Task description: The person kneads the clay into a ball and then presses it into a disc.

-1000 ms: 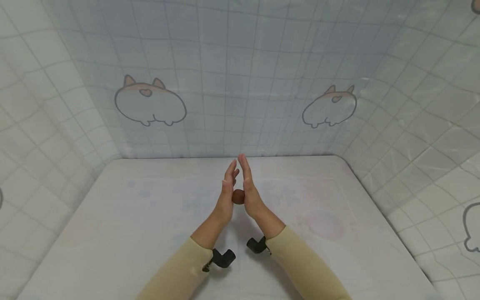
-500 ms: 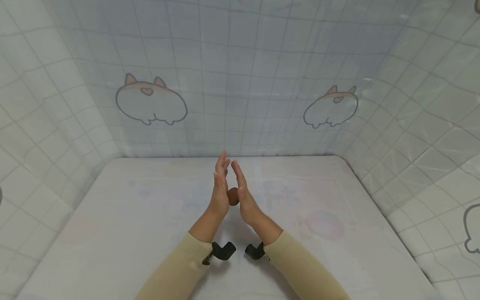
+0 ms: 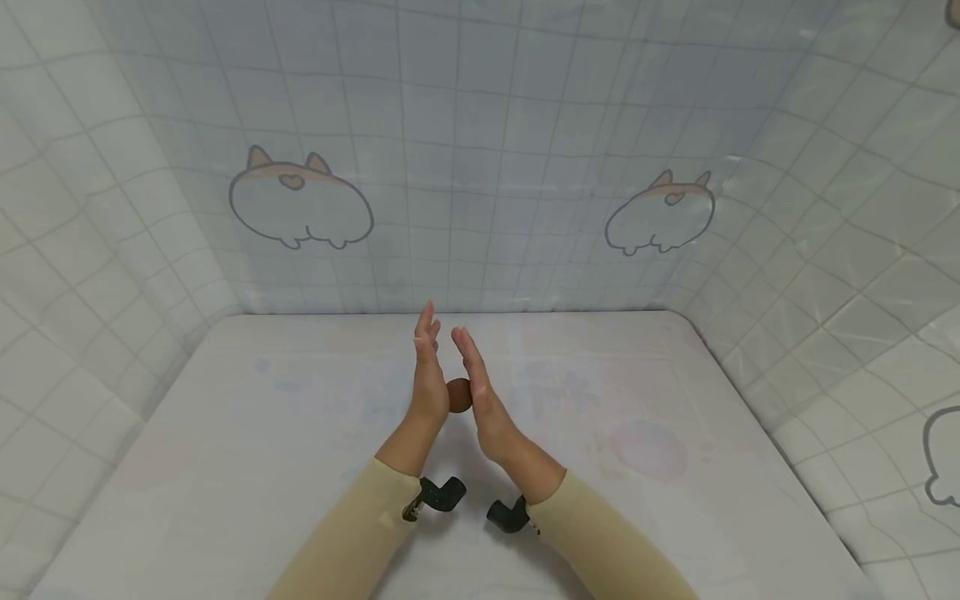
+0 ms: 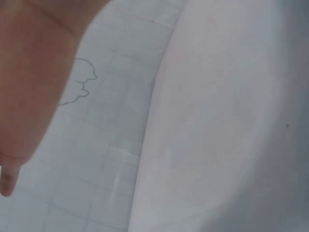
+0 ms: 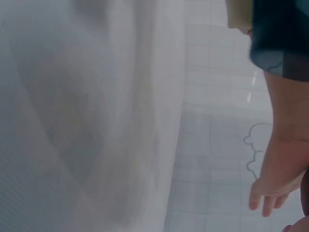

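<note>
In the head view a small, smooth brown ball [image 3: 460, 396] sits between my two palms, above the white table. My left hand [image 3: 427, 379] presses on its left side with the fingers straight and pointing up and away. From the other side my right hand [image 3: 489, 408] presses flat against it, fingers also straight and leaning in toward the left hand. The left fingertips reach a bit farther forward than the right ones. At the right edge of the right wrist view only a dark sliver of the ball [image 5: 305, 195] shows.
The white table [image 3: 262, 467] has faint pastel prints. Grid-patterned sheeting [image 3: 487, 167] with corgi drawings stands behind it and along both sides. Dark wrist cameras [image 3: 444, 494] stick out inward from the cream sleeves [image 3: 352, 533], low over the table.
Both hands and the brown ball have shifted to the left. My left hand has slid forward along the ball while the right hand has slid back, palms still facing.
</note>
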The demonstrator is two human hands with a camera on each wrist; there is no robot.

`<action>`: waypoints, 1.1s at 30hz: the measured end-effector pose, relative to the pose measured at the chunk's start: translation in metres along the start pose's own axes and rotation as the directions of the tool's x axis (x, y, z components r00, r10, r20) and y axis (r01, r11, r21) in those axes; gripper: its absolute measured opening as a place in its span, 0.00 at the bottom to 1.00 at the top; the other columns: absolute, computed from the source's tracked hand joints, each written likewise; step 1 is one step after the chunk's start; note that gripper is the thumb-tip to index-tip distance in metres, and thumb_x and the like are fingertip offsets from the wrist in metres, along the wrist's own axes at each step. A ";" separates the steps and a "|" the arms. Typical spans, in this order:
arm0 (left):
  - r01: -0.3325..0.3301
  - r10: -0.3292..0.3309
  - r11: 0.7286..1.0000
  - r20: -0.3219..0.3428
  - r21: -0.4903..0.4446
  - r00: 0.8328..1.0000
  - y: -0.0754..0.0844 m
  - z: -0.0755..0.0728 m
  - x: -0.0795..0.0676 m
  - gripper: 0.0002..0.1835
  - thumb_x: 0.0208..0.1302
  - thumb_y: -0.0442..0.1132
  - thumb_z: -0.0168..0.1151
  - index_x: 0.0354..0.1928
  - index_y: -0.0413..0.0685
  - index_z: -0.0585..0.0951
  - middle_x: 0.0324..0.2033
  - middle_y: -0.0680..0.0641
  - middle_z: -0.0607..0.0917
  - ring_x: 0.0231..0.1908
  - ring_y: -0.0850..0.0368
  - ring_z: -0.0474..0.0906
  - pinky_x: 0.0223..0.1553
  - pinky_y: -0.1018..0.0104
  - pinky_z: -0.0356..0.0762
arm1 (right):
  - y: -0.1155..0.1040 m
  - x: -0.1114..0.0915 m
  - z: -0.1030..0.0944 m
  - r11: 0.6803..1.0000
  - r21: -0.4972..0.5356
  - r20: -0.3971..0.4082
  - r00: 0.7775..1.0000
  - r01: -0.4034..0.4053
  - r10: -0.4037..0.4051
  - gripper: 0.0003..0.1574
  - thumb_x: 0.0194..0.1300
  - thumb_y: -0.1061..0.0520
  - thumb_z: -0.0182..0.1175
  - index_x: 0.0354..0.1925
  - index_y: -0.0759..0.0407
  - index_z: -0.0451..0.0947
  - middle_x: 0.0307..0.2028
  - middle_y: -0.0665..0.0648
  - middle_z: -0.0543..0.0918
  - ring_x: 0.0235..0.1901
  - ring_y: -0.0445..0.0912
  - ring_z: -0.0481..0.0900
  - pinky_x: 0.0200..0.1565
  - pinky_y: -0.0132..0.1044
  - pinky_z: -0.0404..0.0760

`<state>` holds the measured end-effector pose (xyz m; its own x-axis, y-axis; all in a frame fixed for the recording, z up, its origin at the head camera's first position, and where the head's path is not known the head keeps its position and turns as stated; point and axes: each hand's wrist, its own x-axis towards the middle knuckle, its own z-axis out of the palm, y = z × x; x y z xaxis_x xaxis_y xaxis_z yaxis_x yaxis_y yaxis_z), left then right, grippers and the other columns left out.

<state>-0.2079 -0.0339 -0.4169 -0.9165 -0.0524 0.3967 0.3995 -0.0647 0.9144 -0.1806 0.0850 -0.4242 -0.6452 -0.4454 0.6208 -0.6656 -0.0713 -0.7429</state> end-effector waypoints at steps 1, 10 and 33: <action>0.013 -0.013 1.000 0.010 0.007 1.000 -0.001 0.000 -0.001 0.52 0.61 0.83 0.22 0.80 0.61 0.47 0.78 0.49 0.48 0.76 0.51 0.44 0.72 0.42 0.37 | -0.001 0.000 0.000 1.000 0.006 -0.004 1.000 0.006 -0.006 0.55 0.72 0.22 0.18 0.80 0.56 0.28 0.80 0.58 0.41 0.78 0.53 0.38 0.72 0.61 0.39; 0.074 -0.095 0.991 0.207 0.109 0.974 -0.007 0.002 -0.012 0.47 0.65 0.79 0.16 0.80 0.65 0.42 0.78 0.47 0.45 0.77 0.48 0.40 0.67 0.26 0.35 | -0.004 0.008 -0.009 0.999 0.020 -0.082 0.996 0.039 -0.037 0.56 0.72 0.21 0.20 0.80 0.56 0.30 0.78 0.65 0.42 0.78 0.53 0.38 0.71 0.64 0.36; 0.023 -0.001 0.998 0.370 -0.055 0.929 0.001 0.014 -0.026 0.53 0.63 0.81 0.18 0.80 0.54 0.40 0.79 0.49 0.39 0.77 0.44 0.40 0.71 0.36 0.37 | 0.013 0.018 -0.027 0.967 -0.027 -0.110 0.962 -0.254 0.249 0.62 0.60 0.11 0.25 0.80 0.40 0.30 0.79 0.46 0.33 0.77 0.47 0.33 0.69 0.68 0.39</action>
<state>-0.1836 -0.0182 -0.4250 -0.8601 0.3198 0.3973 0.3790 -0.1206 0.9175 -0.2109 0.0997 -0.4160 -0.8282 -0.3478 0.4395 -0.4898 0.0679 -0.8692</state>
